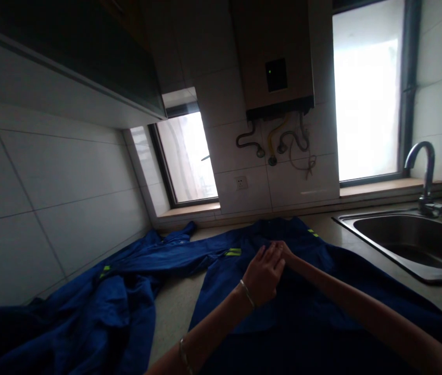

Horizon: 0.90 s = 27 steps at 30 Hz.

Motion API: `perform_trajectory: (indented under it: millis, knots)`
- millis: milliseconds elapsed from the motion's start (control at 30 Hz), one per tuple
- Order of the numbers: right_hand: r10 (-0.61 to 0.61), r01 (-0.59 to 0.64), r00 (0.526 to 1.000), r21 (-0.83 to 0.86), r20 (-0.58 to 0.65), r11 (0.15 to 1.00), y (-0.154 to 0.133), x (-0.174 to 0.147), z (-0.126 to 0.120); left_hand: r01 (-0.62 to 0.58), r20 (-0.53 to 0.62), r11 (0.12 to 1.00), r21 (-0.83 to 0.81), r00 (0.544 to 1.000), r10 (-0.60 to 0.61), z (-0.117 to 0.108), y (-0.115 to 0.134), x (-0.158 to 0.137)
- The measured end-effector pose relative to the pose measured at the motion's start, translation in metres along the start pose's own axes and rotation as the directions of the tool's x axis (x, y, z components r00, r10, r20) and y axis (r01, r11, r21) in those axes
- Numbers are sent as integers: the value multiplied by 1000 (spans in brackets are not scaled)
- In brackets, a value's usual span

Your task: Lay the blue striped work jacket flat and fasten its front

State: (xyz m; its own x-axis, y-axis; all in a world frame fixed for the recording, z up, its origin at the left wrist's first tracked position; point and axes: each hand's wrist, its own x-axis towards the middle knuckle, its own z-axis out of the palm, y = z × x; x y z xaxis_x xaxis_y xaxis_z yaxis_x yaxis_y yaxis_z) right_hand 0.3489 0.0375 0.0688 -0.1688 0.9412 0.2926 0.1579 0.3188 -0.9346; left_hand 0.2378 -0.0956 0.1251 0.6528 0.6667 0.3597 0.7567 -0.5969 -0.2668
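Note:
A dark blue work jacket [221, 291] with yellow-green strips lies spread on the counter in front of me, one sleeve stretched out to the left. Over its upper front my two hands meet. My left hand [264, 273], with bracelets on the arm, has its fingers bent and close together at the cloth. Touching it from the right is my right hand [282, 252], closed at the same spot and partly covered by the left fingers. Both appear to pinch the jacket's front; the exact bit of cloth between the fingertips is hidden.
More crumpled blue clothing [99, 312] lies along the left wall. To the right is a steel sink [392, 255] with a curved tap [427, 172]. A water heater [275, 57] with pipes hangs on the tiled wall between two windows. A cabinet [68, 62] overhangs the left side.

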Motion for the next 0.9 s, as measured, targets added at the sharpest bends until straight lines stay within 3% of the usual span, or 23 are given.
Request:
perform_trajectory:
  millis: [67, 100, 133, 167, 233, 300, 367, 500, 633, 733, 800, 867, 900]
  knots:
    - [-183, 193, 973, -56, 141, 980, -7, -2, 9, 78, 8, 980, 186, 997, -81, -22, -8, -8]
    - [-314, 348, 917, -110, 244, 931, -11, -7, 11, 105, 16, 959, 262, 993, -113, -32, -14, -12]
    - [-433, 517, 825, -174, 364, 838, -15, -15, 10, 110, 33, 942, 317, 991, -127, -39, -21, -16]
    - [-513, 675, 702, -233, 494, 700, -18, -26, 8, 89, 64, 935, 343, 991, -118, -45, -29, -20]
    - [-531, 871, 478, -301, 700, 389, -25, -52, -2, -12, 168, 954, 300, 985, -40, -49, -45, -30]
    - [-507, 934, 354, -323, 786, 151, -28, -81, -13, -132, 294, 978, 159, 952, 81, -46, -57, -41]
    - [-523, 946, 279, -323, 805, 6, -28, -105, -22, -196, 360, 980, 19, 916, 176, -38, -62, -51]
    - [-537, 957, 167, -267, 827, -114, -18, -129, -28, -172, 361, 977, -124, 910, 205, -28, -59, -58]
    - [-527, 973, 71, -174, 847, -149, -14, -131, -23, -108, 442, 956, -273, 869, 224, -17, -56, -44]
    - [-459, 984, 99, -156, 883, -89, -18, -133, -20, -97, 426, 950, -295, 877, 222, -8, -57, -31]
    - [-390, 986, 144, -167, 909, -26, -21, -140, -19, -91, 506, 947, -307, 827, 243, -7, -58, -26]
    - [-371, 977, 192, -213, 909, -15, -21, -151, -17, -84, 587, 958, -275, 775, 236, -14, -61, -23]
    - [-393, 972, 207, -233, 896, -19, -19, -157, -16, -87, 594, 965, -247, 773, 221, -20, -65, -21]
